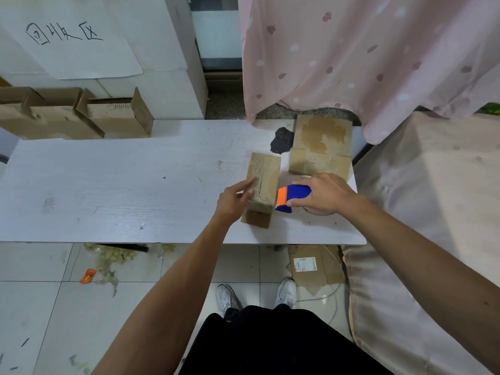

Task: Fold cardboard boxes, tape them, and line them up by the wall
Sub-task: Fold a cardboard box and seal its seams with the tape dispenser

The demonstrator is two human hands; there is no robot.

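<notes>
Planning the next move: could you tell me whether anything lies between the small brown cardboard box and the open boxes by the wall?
Nothing visible does. Only white tabletop lies between the small brown cardboard box and the open cardboard boxes; the flattened cardboard sheet sits off to the right.

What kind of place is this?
Probably a makeshift packing corner in a home or small workshop: open brown cardboard boxes lined along the wall, a blue-and-orange tape dispenser in the right hand at a white wood-grain table, and a pink patterned curtain.
</notes>
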